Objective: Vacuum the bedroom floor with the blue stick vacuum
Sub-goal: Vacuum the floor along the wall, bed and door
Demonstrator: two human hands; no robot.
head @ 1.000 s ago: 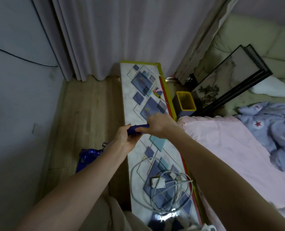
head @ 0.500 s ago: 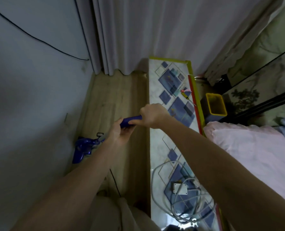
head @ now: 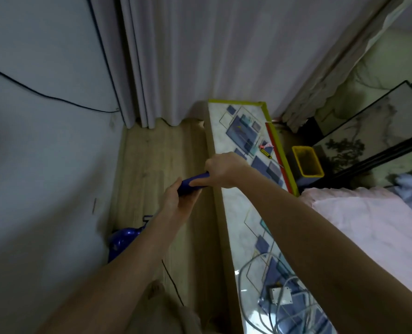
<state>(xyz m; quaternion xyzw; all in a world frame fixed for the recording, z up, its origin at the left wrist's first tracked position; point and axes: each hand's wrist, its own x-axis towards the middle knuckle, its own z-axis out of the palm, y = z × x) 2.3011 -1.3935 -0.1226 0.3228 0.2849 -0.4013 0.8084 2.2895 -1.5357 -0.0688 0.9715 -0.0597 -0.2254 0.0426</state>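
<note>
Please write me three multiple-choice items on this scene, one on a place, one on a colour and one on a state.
1. Where does the vacuum body lie?
A. On the bed
B. On the wood floor by the wall
C. On the patterned board

2. What colour is the bin beside the board?
A. Yellow
B. Red
C. White

3. How is the blue handle held?
A. By the left hand alone
B. By nobody
C. By both hands

Answers:
1 B: the blue body sits low on the floor next to the wall, below the left forearm.
2 A: its rim and inside are yellow.
3 C: the left hand grips its near end and the right hand grips its far end.
</note>
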